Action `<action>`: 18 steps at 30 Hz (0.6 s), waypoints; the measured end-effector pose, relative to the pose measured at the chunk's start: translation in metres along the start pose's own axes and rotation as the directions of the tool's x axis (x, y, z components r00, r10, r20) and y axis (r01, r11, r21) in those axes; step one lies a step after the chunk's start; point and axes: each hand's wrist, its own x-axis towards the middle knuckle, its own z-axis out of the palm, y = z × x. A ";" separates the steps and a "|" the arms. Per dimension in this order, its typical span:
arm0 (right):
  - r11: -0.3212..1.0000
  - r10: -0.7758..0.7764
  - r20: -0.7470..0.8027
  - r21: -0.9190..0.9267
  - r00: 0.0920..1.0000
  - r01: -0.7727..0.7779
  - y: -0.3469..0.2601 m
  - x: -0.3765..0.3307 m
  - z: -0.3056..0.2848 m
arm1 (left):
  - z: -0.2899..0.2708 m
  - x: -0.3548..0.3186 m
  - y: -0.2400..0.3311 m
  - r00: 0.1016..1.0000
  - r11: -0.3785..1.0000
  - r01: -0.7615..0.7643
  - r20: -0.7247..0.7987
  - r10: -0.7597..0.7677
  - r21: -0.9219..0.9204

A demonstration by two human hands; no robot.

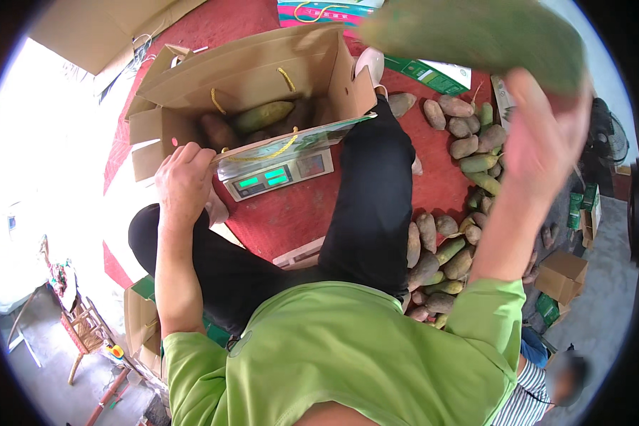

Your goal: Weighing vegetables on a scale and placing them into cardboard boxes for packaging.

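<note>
My left hand [184, 177] has its fingers curled over the near edge of an open cardboard box [252, 67] with yellow cord handles. Inside the box lie a green radish [264, 116] and several brownish-red roots [219, 132], partly in shadow. Beneath the box is a digital scale [311, 165] with lit green displays. Raised at the upper right, my right hand [547, 135] grips a large green radish [476, 39], close to the camera and smeared by motion. The radish's left end is near the box's far right corner.
Many radishes and roots [458, 263] lie on the red surface [277, 224] right of my legs. A green-and-white carton [429, 74] stands beyond them. At right are a black fan [609, 135] and a small cardboard box [561, 277]. Another person [529, 394] is at lower right; a wooden chair [85, 330] stands lower left.
</note>
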 end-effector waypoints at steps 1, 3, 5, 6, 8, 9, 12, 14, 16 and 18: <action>0.988 0.117 0.078 -0.113 0.990 -0.108 -0.001 0.004 0.018 | 0.002 0.001 -0.001 1.000 1.000 -0.010 -0.009 0.010 0.002; 0.999 -0.018 0.031 0.035 0.999 0.017 0.031 0.009 0.062 | 0.004 0.005 -0.001 0.999 1.000 -0.029 -0.017 0.029 0.002; 0.962 0.253 0.238 0.045 0.938 -0.271 0.023 0.011 0.085 | 0.002 0.004 0.000 1.000 0.999 -0.025 -0.018 0.025 0.024; 0.938 0.319 0.327 -0.245 0.890 -0.246 0.034 0.012 0.091 | 0.003 0.003 -0.001 1.000 0.999 -0.023 -0.010 0.023 0.023; 0.854 0.209 0.434 -0.518 0.876 0.053 0.028 0.005 0.104 | 0.004 0.005 -0.001 0.999 0.999 -0.033 -0.036 0.034 0.028; 0.818 0.248 0.498 -0.567 0.831 0.096 0.047 0.005 0.108 | 0.003 0.006 0.000 0.999 0.999 -0.039 -0.030 0.039 0.021; 0.737 0.334 0.567 -0.655 0.753 0.166 0.081 -0.013 0.110 | 0.003 0.007 -0.001 0.998 0.999 -0.039 -0.052 0.041 0.032; 0.751 0.221 0.565 -0.619 0.795 0.231 0.092 -0.022 0.097 | 0.003 0.009 0.000 0.997 0.999 -0.044 -0.059 0.043 -0.014; 0.795 0.081 0.505 -0.553 0.859 0.250 0.081 -0.022 0.072 | 0.005 0.008 -0.002 0.999 0.999 -0.025 -0.033 0.024 -0.038; 0.771 0.388 0.433 -0.636 0.814 -0.030 0.054 -0.017 0.037 | -0.001 0.007 -0.001 0.998 0.999 -0.043 -0.036 0.042 -0.024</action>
